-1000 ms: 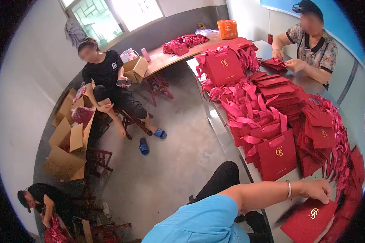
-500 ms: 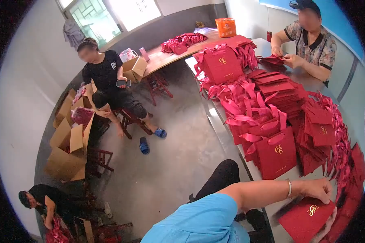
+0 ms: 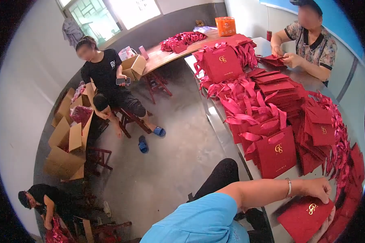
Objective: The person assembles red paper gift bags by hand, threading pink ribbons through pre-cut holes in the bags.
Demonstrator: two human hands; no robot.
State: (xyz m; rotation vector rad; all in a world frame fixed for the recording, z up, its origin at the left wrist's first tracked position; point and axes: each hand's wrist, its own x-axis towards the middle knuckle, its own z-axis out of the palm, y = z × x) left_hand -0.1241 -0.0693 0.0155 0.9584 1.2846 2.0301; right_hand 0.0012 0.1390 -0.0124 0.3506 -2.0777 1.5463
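My left hand (image 3: 317, 188), with a bracelet at the wrist, reaches across from the blue sleeve. Its fingers are pinched on the top edge of a red paper gift bag (image 3: 302, 220) printed with a gold logo. The bag lies tilted over the table at the lower right. Behind its right edge shows part of my right hand (image 3: 328, 223), closed against the bag; most of those fingers are hidden. Just beyond, a red gift bag with ribbon handles (image 3: 276, 152) leans at the front of a large pile.
Stacks of red bags (image 3: 278, 91) and pink ribbons cover the table (image 3: 253, 168). Across it, a co-worker (image 3: 312, 48) handles a red piece. Another person (image 3: 109, 77) sits with a phone, near open cardboard boxes (image 3: 65, 166). A third person (image 3: 44, 202) bends at lower left. Blue slippers (image 3: 143, 144) are on the floor.
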